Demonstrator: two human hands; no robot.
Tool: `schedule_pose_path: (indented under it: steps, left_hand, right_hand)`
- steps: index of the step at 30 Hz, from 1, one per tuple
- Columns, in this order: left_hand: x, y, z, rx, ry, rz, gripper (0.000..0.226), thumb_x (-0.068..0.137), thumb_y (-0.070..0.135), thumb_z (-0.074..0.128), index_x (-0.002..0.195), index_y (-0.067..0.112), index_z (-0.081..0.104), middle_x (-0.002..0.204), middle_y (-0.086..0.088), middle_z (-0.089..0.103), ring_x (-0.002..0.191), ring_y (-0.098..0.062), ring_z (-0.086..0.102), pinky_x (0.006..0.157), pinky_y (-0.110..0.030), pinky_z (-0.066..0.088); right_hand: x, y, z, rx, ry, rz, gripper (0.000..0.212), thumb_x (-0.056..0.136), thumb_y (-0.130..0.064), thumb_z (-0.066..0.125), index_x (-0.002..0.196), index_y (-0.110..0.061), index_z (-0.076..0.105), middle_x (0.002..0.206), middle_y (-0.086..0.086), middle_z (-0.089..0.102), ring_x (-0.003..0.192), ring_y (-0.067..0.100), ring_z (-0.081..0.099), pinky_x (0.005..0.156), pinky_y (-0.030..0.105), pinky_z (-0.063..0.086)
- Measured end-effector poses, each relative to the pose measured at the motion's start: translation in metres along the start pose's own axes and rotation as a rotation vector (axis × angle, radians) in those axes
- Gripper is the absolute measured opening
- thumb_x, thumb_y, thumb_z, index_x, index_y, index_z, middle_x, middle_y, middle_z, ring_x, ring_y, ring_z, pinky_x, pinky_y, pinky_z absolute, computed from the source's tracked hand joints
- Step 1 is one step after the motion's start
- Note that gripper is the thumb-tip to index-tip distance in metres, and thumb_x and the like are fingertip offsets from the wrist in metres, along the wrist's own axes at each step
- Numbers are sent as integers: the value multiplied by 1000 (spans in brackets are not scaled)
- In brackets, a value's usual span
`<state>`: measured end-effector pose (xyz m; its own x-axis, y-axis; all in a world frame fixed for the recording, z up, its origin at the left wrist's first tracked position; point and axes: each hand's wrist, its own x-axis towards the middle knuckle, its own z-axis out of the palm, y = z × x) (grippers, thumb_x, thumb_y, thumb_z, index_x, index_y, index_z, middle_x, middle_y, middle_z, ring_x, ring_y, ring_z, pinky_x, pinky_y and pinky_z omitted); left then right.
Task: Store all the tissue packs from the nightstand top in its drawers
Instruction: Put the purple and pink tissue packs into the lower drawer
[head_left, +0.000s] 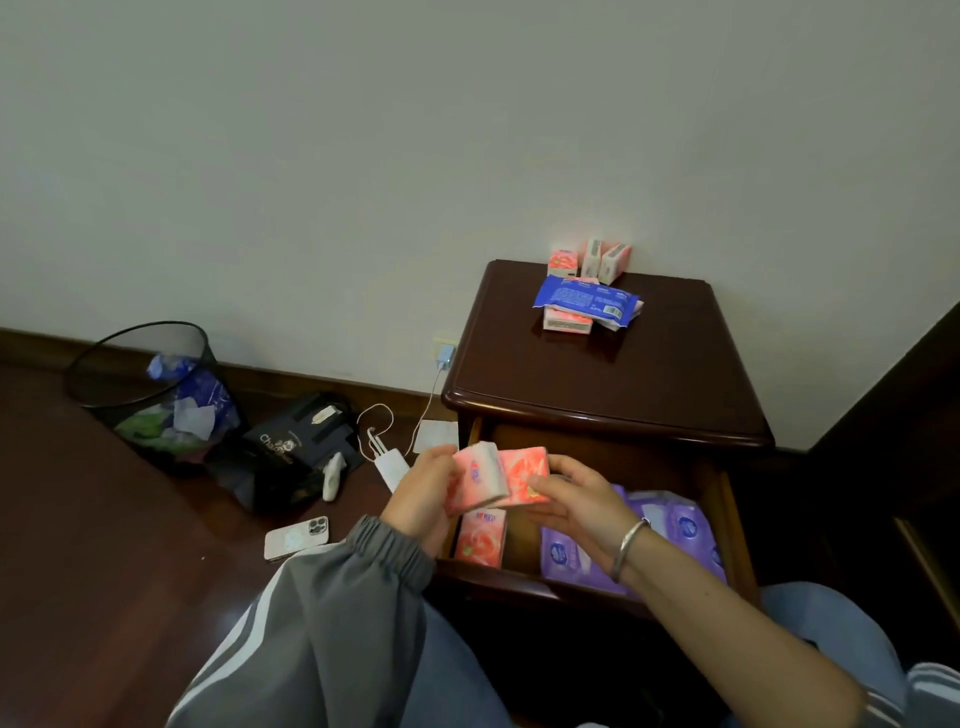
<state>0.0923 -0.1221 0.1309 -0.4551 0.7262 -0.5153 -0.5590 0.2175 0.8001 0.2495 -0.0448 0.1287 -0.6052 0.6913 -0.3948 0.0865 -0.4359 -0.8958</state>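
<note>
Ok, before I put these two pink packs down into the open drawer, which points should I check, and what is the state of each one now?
1. The drawer is pulled open: ok.
2. The left hand holds the first pink pack: ok.
3. The right hand holds the second pink pack: ok.
4. Bare room between the stored pink pack and the purple packs: ok.
5. The nightstand top emptied: not ok; the blue pack and the back pink packs remain.

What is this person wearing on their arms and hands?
Both hands are gloveless. The left hand emerges from a grey sleeve with white stripes and an elastic cuff. The right hand has a silver bangle at the wrist, forearm uncovered.
</note>
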Motion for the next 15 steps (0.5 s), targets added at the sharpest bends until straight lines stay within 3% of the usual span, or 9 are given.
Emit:
schedule_pose_path:
  steps: [2,4,7,9,12,15]
  left_hand:
    - [1,-6,4,188,-2,28,35,93,5,48,127,14,42,105,-10,57,88,-22,63,64,-34,54]
    - [3,-14,7,288,6,47,40,91,11,59,127,16,42,109,-9,57,95,-25,64,78,-43,57]
    - [3,-25,13,404,91,155,47,87,19,66,129,12,45,116,-10,59,103,-25,63,91,-46,53]
    - [5,-30,15,475,96,222,48,87,24,66,129,10,47,117,-8,58,104,-21,61,90,-39,53]
    - [13,-31,7,571,106,300,46,88,30,64,128,11,51,114,-2,58,97,-10,57,75,-16,48]
    - [26,-34,-12,769,269,310,42,94,27,54,133,11,49,132,-8,54,116,-18,54,92,-25,42]
  right_hand:
    - [2,3,-3,-11,-28,30,21,94,-18,54,113,-11,59,96,9,72,82,20,71,71,25,55]
    - [5,5,-6,28,-63,63,27,95,-30,51,115,-15,60,104,11,71,94,26,70,83,33,55]
    - [10,8,-8,-1,-84,48,36,87,-41,61,111,-15,61,104,9,72,95,23,70,77,30,57]
    - [17,11,-10,-104,-31,17,38,80,-31,72,110,-11,60,105,11,71,93,21,70,74,28,57]
    - [35,8,-18,-235,101,-34,20,81,-15,69,100,-19,62,109,12,68,101,25,67,90,39,54]
    - [61,-7,-26,-351,164,-51,13,84,-13,64,93,-22,63,110,13,68,99,23,65,93,41,52]
